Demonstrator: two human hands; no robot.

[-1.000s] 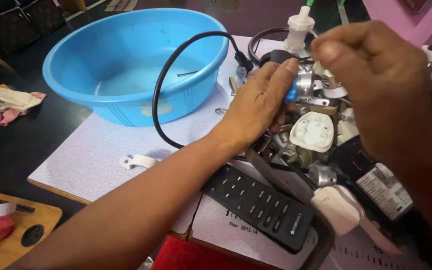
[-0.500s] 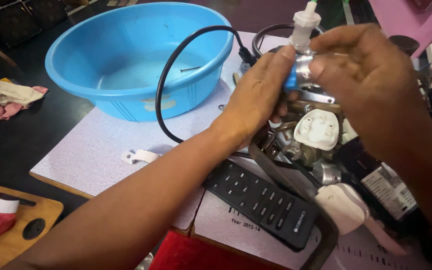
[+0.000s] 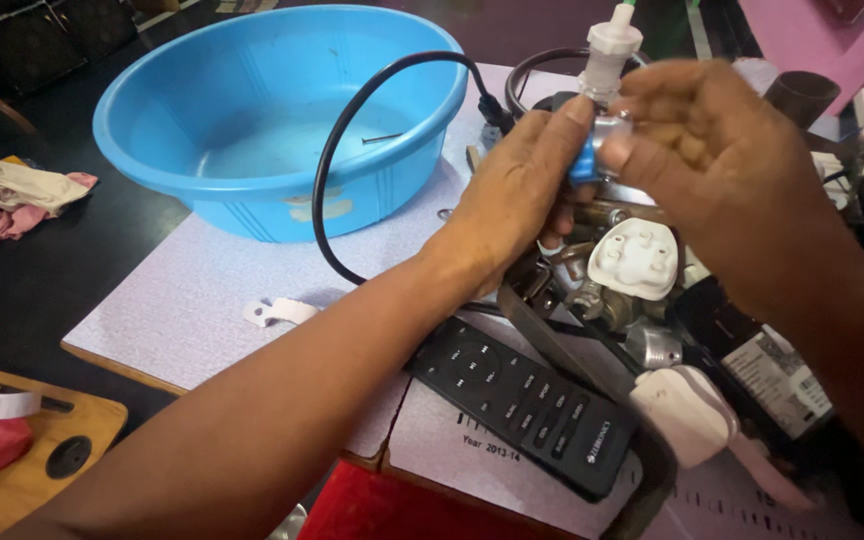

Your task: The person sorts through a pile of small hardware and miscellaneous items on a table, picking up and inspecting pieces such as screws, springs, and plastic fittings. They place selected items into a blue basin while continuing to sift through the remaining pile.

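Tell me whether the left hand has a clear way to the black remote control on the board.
Probably yes: the black remote control lies uncovered just beneath the left forearm, but the left hand is gripping the small blue and silver part and must release it.

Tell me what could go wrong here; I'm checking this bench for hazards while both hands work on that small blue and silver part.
1. The left hand and right hand pinch the small blue and silver part above a heap of plugs and metal fittings; if dropped, it could vanish among them.
2. The black cable loops over the blue basin, which seems to hold some water; a tug might drag it in.
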